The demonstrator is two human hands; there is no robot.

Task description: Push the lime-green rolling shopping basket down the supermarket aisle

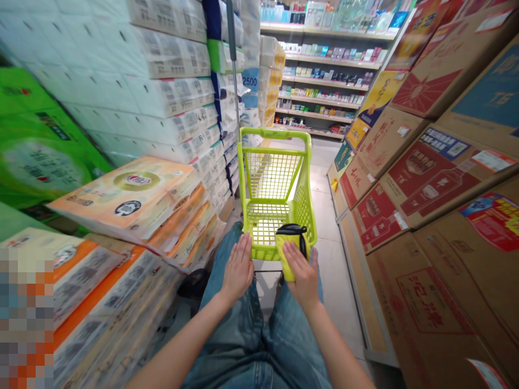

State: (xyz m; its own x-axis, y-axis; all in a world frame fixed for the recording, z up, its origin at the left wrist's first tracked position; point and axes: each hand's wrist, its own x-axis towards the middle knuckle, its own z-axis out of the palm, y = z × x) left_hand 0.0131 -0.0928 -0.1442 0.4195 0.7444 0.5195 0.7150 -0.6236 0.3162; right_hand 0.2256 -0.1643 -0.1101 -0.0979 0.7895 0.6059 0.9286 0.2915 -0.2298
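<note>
In the head view, a lime-green shopping basket [272,204] with a mesh body and a raised handle stands between the shelves in front of my knees. A yellow zip pouch [288,265] with a black zipped top is upright at the basket's near right corner. My right hand [302,281] holds the pouch, fingers across its front and thumb on its right side; its underside is hidden. Over my left knee, my left hand [239,268] has its fingers stretched out flat, close to the basket's near left corner, with nothing in it.
Tissue packs [133,189] are stacked on the left, beside a thin metal pole [235,92]. Cardboard cartons [441,292] rise on the right above a low platform edge [360,286]. Shelves of small boxed goods [324,78] stand at the back. Tiled floor [334,270] runs between the stacks.
</note>
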